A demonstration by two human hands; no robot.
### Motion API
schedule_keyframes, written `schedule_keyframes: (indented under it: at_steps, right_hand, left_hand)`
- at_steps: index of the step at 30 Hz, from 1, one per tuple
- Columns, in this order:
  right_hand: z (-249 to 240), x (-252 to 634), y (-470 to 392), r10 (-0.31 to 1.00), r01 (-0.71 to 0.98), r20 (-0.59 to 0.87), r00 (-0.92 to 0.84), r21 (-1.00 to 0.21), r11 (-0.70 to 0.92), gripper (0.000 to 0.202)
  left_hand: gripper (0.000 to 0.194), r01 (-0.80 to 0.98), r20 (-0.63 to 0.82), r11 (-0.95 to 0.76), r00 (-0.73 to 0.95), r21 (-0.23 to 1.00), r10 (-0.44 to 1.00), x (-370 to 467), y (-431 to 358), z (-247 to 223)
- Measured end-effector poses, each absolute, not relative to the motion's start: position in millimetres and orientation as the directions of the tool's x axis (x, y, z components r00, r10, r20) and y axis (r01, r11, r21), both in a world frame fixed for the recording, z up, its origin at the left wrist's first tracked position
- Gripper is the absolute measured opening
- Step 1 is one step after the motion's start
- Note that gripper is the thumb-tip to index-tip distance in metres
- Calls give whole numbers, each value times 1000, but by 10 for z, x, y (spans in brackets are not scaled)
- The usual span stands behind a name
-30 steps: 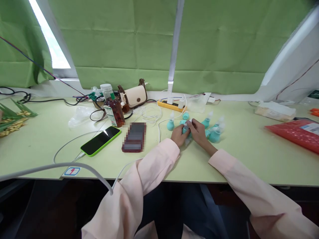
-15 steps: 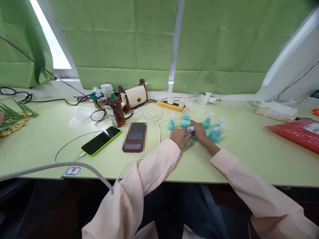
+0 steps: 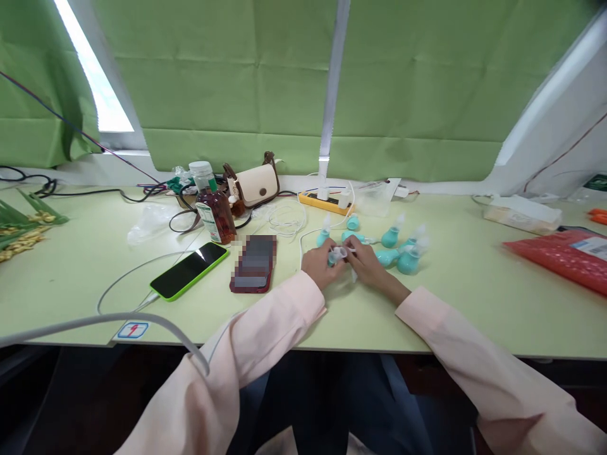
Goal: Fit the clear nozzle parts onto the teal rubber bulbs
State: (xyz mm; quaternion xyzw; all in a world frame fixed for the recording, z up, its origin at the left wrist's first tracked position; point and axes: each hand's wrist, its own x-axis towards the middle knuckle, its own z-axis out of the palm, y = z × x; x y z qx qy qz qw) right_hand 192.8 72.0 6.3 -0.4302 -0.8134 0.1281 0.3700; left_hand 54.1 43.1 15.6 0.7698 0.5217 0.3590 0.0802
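Observation:
My left hand (image 3: 320, 264) is closed round a teal piece with a clear, open-ended part (image 3: 336, 254) that faces the right hand. Fingers pinched together, my right hand (image 3: 368, 260) touches the rim of that part; a small whitish piece (image 3: 351, 250) shows at its fingertips. Several teal bulbs with clear tips lie or stand around the hands: one (image 3: 323, 236) behind the left hand, one (image 3: 390, 236) behind the right, and a cluster (image 3: 408, 260) to the right. A teal cap-like piece (image 3: 353, 222) sits behind them.
Left of the hands lie a dark red phone (image 3: 255, 264) and a green-edged phone (image 3: 190, 272) with a white cable. Behind them stand a bottle (image 3: 215, 215) and a small cream bag (image 3: 257, 184). A yellow power strip (image 3: 325, 202) is at the back, a red package (image 3: 559, 253) at right.
My left hand has moved left with the teal piece, whose clear end now faces right. My right hand has shifted left, and its fingertips are now at that end.

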Motion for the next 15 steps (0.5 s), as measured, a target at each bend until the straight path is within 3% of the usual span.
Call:
schedule_keyframes:
  at_steps: [4,8,15]
  right_hand:
    - [-18,1898,747,791,711,420,-445,-371,597,21]
    - [-62,1929,822,806,784,400,-436,-270,559,17]
    - [-36,1960,875,812,770,405,-421,-314,556,21]
  left_hand:
    - [21,770,458,-368,112,521,882,322,511,93]
    - [26,789,419,-361,146,497,896,232,563,56]
    - [31,861,329,-331,206,387,922,242,563,50]
